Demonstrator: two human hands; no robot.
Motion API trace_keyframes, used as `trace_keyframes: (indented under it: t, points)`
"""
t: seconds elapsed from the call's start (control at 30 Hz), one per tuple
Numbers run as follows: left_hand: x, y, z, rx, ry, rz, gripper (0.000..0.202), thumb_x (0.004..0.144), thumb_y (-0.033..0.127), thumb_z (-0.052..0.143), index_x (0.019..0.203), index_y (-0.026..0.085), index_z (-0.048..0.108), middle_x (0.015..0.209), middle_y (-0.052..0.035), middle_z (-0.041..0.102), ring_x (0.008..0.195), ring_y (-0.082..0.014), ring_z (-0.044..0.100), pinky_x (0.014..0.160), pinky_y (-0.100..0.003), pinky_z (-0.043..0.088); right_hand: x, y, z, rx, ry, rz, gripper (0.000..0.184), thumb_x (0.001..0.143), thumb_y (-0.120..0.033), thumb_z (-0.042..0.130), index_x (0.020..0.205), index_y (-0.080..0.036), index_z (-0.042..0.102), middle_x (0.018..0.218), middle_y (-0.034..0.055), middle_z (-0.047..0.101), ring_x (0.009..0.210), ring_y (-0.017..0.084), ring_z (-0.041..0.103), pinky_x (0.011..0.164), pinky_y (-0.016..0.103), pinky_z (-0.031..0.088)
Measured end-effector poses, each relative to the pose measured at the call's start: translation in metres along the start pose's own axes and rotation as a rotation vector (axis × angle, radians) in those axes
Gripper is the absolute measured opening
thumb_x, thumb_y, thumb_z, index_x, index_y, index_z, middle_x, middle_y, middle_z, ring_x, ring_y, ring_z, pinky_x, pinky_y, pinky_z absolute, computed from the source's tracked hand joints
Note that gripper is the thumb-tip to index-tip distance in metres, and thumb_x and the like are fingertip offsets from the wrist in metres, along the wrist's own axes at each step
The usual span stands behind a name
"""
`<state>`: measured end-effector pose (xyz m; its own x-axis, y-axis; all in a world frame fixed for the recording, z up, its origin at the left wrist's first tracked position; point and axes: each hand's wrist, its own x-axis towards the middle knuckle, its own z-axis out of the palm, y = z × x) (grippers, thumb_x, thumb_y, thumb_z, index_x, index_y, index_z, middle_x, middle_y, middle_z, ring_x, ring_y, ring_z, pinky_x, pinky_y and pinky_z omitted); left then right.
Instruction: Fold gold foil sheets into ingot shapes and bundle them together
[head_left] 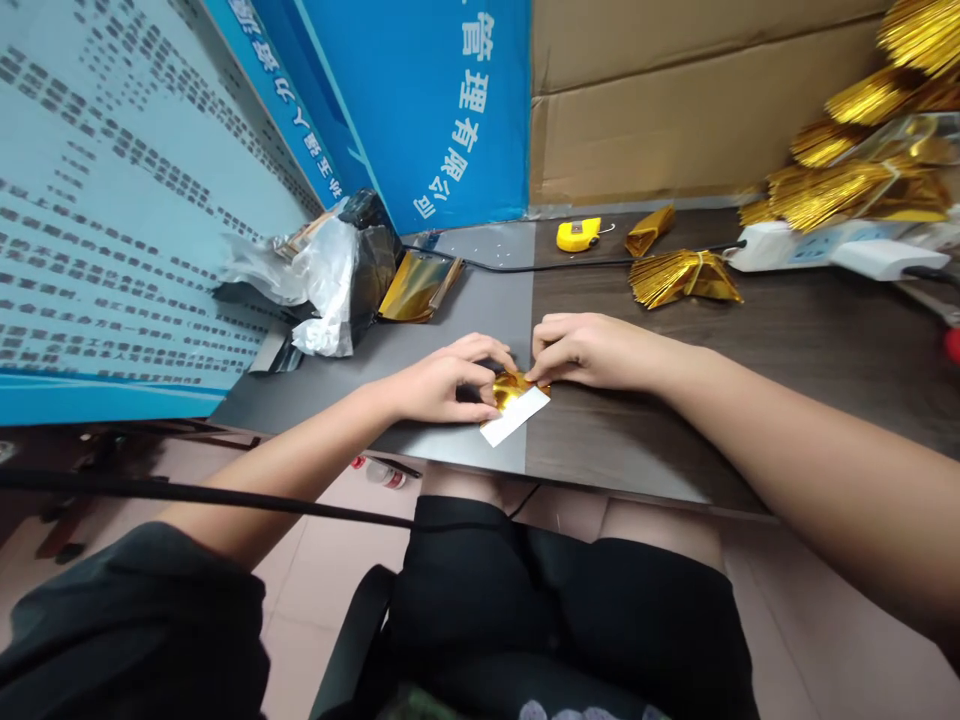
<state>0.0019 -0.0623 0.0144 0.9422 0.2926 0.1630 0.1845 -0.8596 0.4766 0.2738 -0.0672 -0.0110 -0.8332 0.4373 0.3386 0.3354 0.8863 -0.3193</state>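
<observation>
A small piece of gold foil paper (pixel 511 389) with its white underside showing lies near the front edge of the dark table (pixel 660 440). My left hand (pixel 447 378) has its fingers curled and pinched on the left side of the foil. From the right, my right hand (pixel 589 350) presses pinched fingers on the foil's right edge. Both hands rest on the tabletop, with the foil between them.
A stack of gold foil sheets (pixel 417 288) lies beside crumpled plastic bags (pixel 322 270) at the left. A yellow tape measure (pixel 577 234), folded gold fans (pixel 682 276), a white power strip (pixel 810 245) and a heap of gold pieces (pixel 862 180) sit at the back right. Cardboard and blue boards stand behind.
</observation>
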Motion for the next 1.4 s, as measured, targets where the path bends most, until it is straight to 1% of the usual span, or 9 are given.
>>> trace_keyframes:
  t: [0.1, 0.27, 0.53, 0.87, 1.0, 1.13, 1.2, 1.3, 1.4]
  points:
    - [0.01, -0.006, 0.0, -0.044, -0.044, 0.05, 0.02, 0.09, 0.034, 0.07, 0.081, 0.017, 0.071, 0.13, -0.0141, 0.066, 0.131, -0.0225, 0.058, 0.114, -0.042, 0.049, -0.001, 0.006, -0.001, -0.018, 0.028, 0.048, 0.024, 0.099, -0.032, 0.06, 0.092, -0.021, 0.079, 0.082, 0.0056, 0.065, 0.082, 0.018, 0.06, 0.072, 0.029, 0.044]
    - [0.019, -0.019, 0.003, -0.011, -0.061, 0.172, 0.046, 0.089, 0.043, 0.072, 0.126, 0.018, 0.065, 0.124, -0.0138, 0.072, 0.12, -0.0206, 0.067, 0.107, -0.036, 0.056, -0.002, 0.008, -0.002, 0.062, 0.03, 0.066, 0.026, 0.1, -0.031, 0.058, 0.092, -0.019, 0.079, 0.082, 0.0059, 0.068, 0.08, 0.017, 0.062, 0.073, 0.027, 0.045]
    - [0.031, -0.035, 0.001, 0.215, -0.019, 0.507, 0.035, 0.09, 0.043, 0.07, 0.113, 0.016, 0.072, 0.11, -0.0127, 0.075, 0.116, -0.0241, 0.068, 0.097, -0.036, 0.059, -0.002, 0.005, 0.0, 0.129, 0.086, 0.144, 0.02, 0.097, -0.028, 0.063, 0.088, -0.017, 0.076, 0.081, 0.0047, 0.065, 0.077, 0.015, 0.063, 0.073, 0.026, 0.046]
    - [0.033, -0.038, 0.004, 0.219, -0.028, 0.506, 0.031, 0.093, 0.044, 0.064, 0.105, 0.015, 0.07, 0.131, -0.0144, 0.069, 0.122, -0.0237, 0.065, 0.1, -0.035, 0.057, -0.004, -0.006, -0.014, 0.11, 0.012, 0.293, 0.016, 0.096, -0.022, 0.06, 0.091, -0.016, 0.073, 0.08, 0.0026, 0.066, 0.076, 0.015, 0.061, 0.072, 0.028, 0.046]
    - [0.033, -0.04, 0.005, 0.191, -0.051, 0.479, 0.03, 0.095, 0.045, 0.062, 0.106, 0.018, 0.07, 0.125, -0.0118, 0.071, 0.121, -0.023, 0.063, 0.101, -0.035, 0.056, -0.005, -0.027, -0.016, 0.048, 0.04, 0.345, 0.021, 0.099, -0.026, 0.056, 0.104, -0.017, 0.074, 0.095, 0.0064, 0.07, 0.091, 0.018, 0.065, 0.082, 0.033, 0.051]
    - [0.03, -0.04, 0.007, 0.18, -0.079, 0.45, 0.032, 0.097, 0.046, 0.058, 0.109, 0.019, 0.07, 0.122, -0.01, 0.072, 0.124, -0.0229, 0.062, 0.104, -0.036, 0.053, -0.016, -0.059, -0.001, -0.08, 0.059, 0.424, 0.028, 0.101, -0.032, 0.055, 0.116, -0.015, 0.072, 0.118, 0.0118, 0.071, 0.111, 0.024, 0.063, 0.096, 0.04, 0.054]
    - [0.029, -0.04, 0.007, 0.18, -0.085, 0.428, 0.033, 0.098, 0.046, 0.056, 0.111, 0.02, 0.07, 0.125, -0.0097, 0.072, 0.126, -0.0233, 0.061, 0.104, -0.036, 0.052, -0.026, -0.076, 0.01, -0.162, 0.077, 0.482, 0.042, 0.101, -0.036, 0.057, 0.134, -0.012, 0.064, 0.134, 0.0144, 0.067, 0.126, 0.028, 0.059, 0.106, 0.046, 0.051]
    - [0.027, -0.038, 0.008, 0.17, -0.086, 0.392, 0.034, 0.099, 0.047, 0.054, 0.113, 0.02, 0.069, 0.134, -0.0093, 0.068, 0.129, -0.0237, 0.059, 0.105, -0.037, 0.05, -0.039, -0.101, 0.021, -0.244, -0.015, 0.523, 0.059, 0.103, -0.039, 0.05, 0.153, -0.009, 0.043, 0.157, 0.0163, 0.047, 0.15, 0.036, 0.036, 0.116, 0.06, 0.042]
    - [0.026, -0.038, 0.009, 0.15, -0.099, 0.363, 0.035, 0.099, 0.048, 0.053, 0.114, 0.021, 0.069, 0.14, -0.0087, 0.065, 0.132, -0.025, 0.057, 0.106, -0.039, 0.049, -0.041, -0.123, 0.026, -0.286, -0.031, 0.591, 0.063, 0.103, -0.04, 0.051, 0.158, -0.013, 0.037, 0.16, 0.015, 0.042, 0.153, 0.038, 0.031, 0.114, 0.065, 0.042]
